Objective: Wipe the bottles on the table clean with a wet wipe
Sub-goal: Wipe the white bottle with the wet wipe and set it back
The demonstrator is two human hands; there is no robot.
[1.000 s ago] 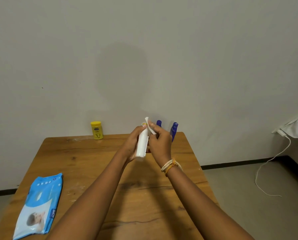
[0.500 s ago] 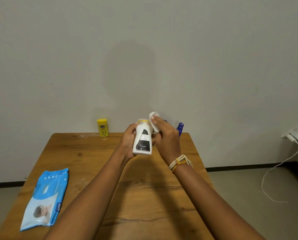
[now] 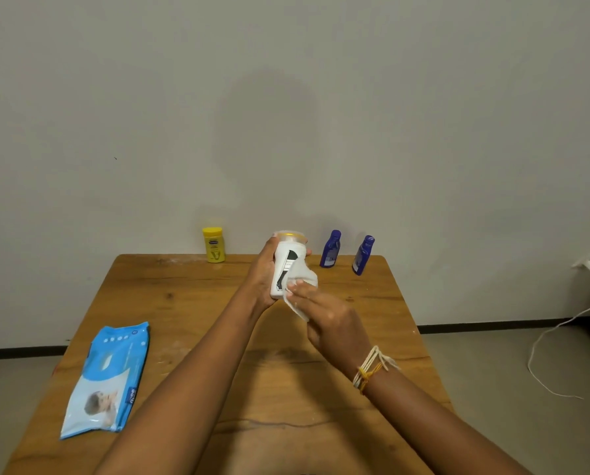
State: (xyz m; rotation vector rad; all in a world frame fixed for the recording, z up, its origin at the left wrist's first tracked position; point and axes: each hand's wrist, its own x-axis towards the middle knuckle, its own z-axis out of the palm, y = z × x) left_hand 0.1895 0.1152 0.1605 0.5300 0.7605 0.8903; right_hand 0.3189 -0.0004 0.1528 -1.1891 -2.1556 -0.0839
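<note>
The wipe (image 3: 302, 286) hides the white bottle's (image 3: 284, 265) lower label. Left hand (image 3: 262, 272) grips the bottle upright; right hand (image 3: 324, 317) presses the wipe on it, fingers curled.

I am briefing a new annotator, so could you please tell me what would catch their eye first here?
At centre, above the wooden table, the left hand holds a white bottle while the right hand presses a wet wipe against it. A blue wipes pack lies near left.
</note>
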